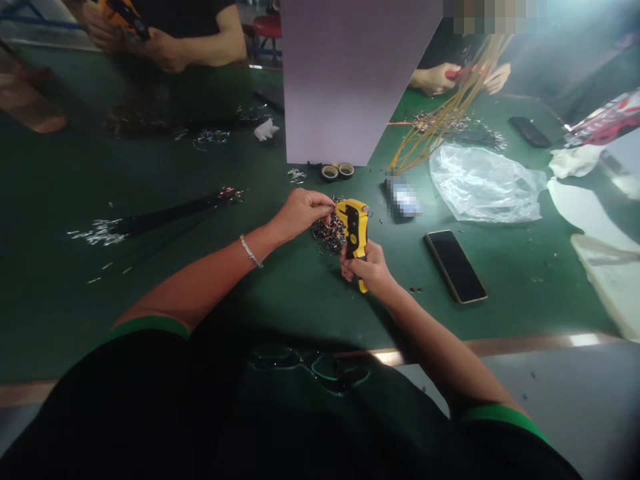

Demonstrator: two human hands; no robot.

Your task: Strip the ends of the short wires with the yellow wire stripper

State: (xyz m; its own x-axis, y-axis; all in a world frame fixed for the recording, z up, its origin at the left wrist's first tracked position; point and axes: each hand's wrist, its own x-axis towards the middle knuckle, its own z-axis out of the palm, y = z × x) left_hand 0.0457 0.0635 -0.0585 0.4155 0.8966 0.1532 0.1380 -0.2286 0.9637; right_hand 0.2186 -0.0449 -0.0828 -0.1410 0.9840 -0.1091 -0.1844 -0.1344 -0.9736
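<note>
Your dark shirt [125,393] first, then a yellow wire stripper [356,227] clamped in your right hand [369,270].
Your left hand [300,215], fingers pinched together, touches its head, above a heap of wire pieces [327,235] on the green mat [60,300].

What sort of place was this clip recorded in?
Probably a wire-processing workshop: a co-worker shares a long green workbench, the right hand grips a yellow wire stripper, and a heap of cut wires and bundled yellow cables lie nearby.

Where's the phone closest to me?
Head view: the phone lies on the green table right of the right hand, just below the clear plastic bag.
</note>
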